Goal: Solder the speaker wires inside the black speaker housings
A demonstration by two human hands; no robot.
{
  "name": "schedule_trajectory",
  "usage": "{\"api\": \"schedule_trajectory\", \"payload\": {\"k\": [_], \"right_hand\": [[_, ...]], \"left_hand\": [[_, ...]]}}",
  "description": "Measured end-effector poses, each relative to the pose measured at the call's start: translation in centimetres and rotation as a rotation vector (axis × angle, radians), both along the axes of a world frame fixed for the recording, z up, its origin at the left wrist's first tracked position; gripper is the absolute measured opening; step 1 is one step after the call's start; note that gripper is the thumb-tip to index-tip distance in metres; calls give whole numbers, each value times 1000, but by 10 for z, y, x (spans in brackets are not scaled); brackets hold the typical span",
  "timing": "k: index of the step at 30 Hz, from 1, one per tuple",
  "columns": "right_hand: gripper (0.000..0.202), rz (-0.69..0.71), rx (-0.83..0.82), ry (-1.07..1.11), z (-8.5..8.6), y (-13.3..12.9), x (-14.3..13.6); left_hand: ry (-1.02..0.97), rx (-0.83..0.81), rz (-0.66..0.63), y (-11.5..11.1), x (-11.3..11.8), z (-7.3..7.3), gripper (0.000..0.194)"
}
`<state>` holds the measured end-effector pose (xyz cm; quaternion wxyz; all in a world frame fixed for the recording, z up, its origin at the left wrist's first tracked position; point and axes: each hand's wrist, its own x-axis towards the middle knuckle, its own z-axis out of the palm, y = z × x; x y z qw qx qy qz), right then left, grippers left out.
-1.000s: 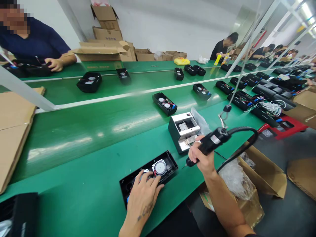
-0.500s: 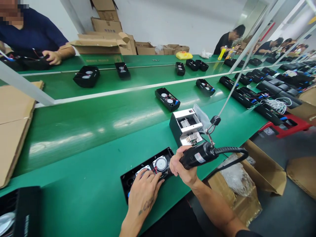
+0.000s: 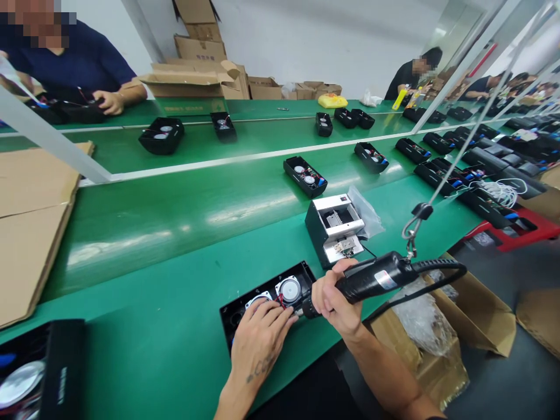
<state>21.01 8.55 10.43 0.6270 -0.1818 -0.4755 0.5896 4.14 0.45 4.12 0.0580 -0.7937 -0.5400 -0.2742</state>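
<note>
A black speaker case [image 3: 226, 318] lies open on the green bench in front of me, with a round white-faced speaker [image 3: 289, 289] inside. A second speaker [image 3: 259, 300] is partly covered by my fingers. My left hand [image 3: 261, 333] rests over the case's near side, its fingers close together and curled in. Whatever its fingertips pinch is hidden. My right hand [image 3: 336, 298] is wrapped round a black electric screwdriver [image 3: 371, 280], held almost level. The driver's tip points left, down at my left fingertips inside the case. Red wires run beside the speaker.
A silver-and-black screw feeder [image 3: 336, 224] stands behind the case. Another speaker case [image 3: 65, 367] is at the lower left. Several cases line the green belt [image 3: 184, 204]. The driver hangs from a cable [image 3: 455, 157]. Cardboard boxes [image 3: 476, 315] are at right; a co-worker [image 3: 83, 64] sits opposite.
The view has shifted slightly, moving everything a little right. The screwdriver's rear end has swung further right, and more of its front end shows beside my left fingertips.
</note>
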Motion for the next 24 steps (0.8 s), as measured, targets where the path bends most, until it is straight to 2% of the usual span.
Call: {"api": "schedule_trajectory", "payload": {"k": [11, 15, 21, 24], "right_hand": [[24, 18, 40, -58, -8, -4, -7], [24, 34, 80, -52, -9, -5, -7], [25, -111, 36, -142, -7, 2, 1], [28, -99, 3, -163, -9, 5, -1]], "left_hand": [[-17, 40, 3, 1, 2, 5, 28], [-34, 26, 19, 0, 0, 3, 22], [4, -66, 41, -1, -1, -3, 18], [35, -83, 42, -1, -1, -5, 17]]}}
